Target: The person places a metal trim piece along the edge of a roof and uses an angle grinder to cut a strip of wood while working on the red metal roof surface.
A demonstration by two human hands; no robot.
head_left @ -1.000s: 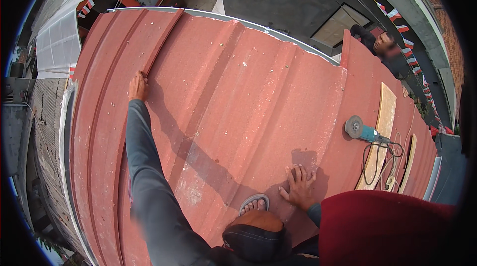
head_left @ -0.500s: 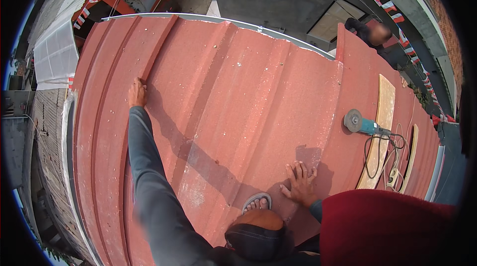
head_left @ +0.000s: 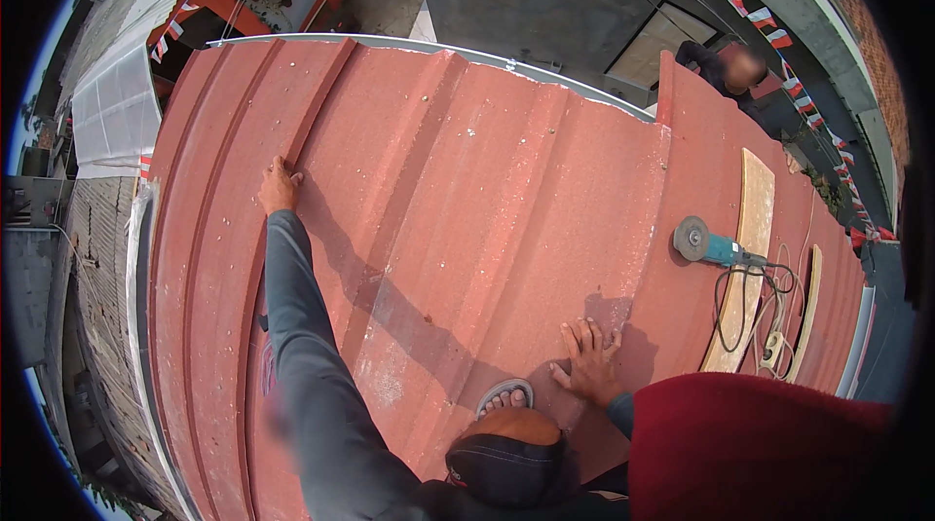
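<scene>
Under me is a red ribbed metal roofing sheet (head_left: 467, 229), dotted with pale specks. My left hand (head_left: 280, 187) reaches forward to a raised rib at the left, its fingers bent around the rib's edge. Spread flat on the sheet at the lower right, my right hand (head_left: 589, 360) holds nothing. Between my hands, nearer to the right one, my sandalled foot (head_left: 506, 396) rests on the roof. Beyond the right hand lies a teal angle grinder (head_left: 716, 245) with a grey disc, its dark cord trailing over a wooden board (head_left: 750, 200).
A narrow board (head_left: 806, 312) and a pale extension cord (head_left: 772, 346) lie at the right. A person (head_left: 735, 68) is past the far right edge. The roof's far edge (head_left: 429, 45) drops to a lower paved area. Red-and-white bunting (head_left: 779, 38) hangs beyond.
The view has shifted slightly, and my left hand appears a little lower and farther right, still at the rib. A small pinkish thing now shows beside my left forearm. My right hand stays put.
</scene>
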